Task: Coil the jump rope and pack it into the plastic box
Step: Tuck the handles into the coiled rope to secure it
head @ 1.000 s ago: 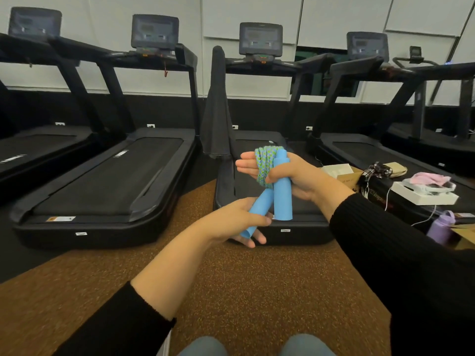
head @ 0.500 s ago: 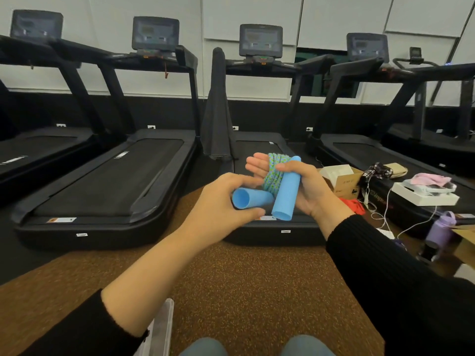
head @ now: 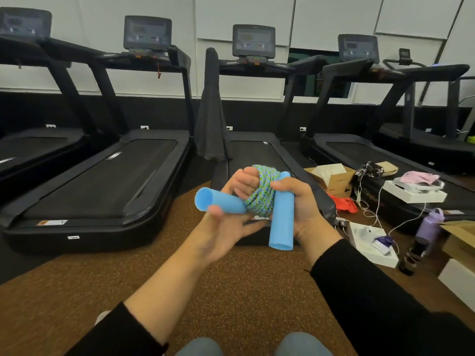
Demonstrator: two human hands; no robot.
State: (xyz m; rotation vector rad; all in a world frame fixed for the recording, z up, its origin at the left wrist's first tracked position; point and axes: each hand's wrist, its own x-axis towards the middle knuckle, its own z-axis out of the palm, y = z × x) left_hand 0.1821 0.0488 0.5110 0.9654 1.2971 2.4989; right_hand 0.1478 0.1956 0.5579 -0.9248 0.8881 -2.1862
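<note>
The jump rope is a green-and-blue braided cord (head: pixel 262 194) wound in a tight bundle around the fingers of my right hand (head: pixel 305 209). That hand's thumb presses one light-blue handle (head: pixel 281 222), which hangs upright with its lower end free. The other light-blue handle (head: pixel 218 201) sticks out to the left with its hollow end showing. It lies between the thumb and the stretched fingers of my left hand (head: pixel 223 232), which is palm-up and blurred below it. A small pale edge (head: pixel 102 316) shows beside my left sleeve; what it is I cannot tell.
Black treadmills (head: pixel 102 181) line the back, beyond brown carpet (head: pixel 231 291). On the right lie a cardboard box (head: pixel 336 179), white boxes (head: pixel 372 242), cables, a red item (head: pixel 344 204) and a purple bottle (head: pixel 429 224). My knees show at the bottom edge.
My left hand has swung the free handle from hanging downward to pointing left and turned palm-up beneath it. The right hand has tilted slightly, and the other handle now hangs lower.
</note>
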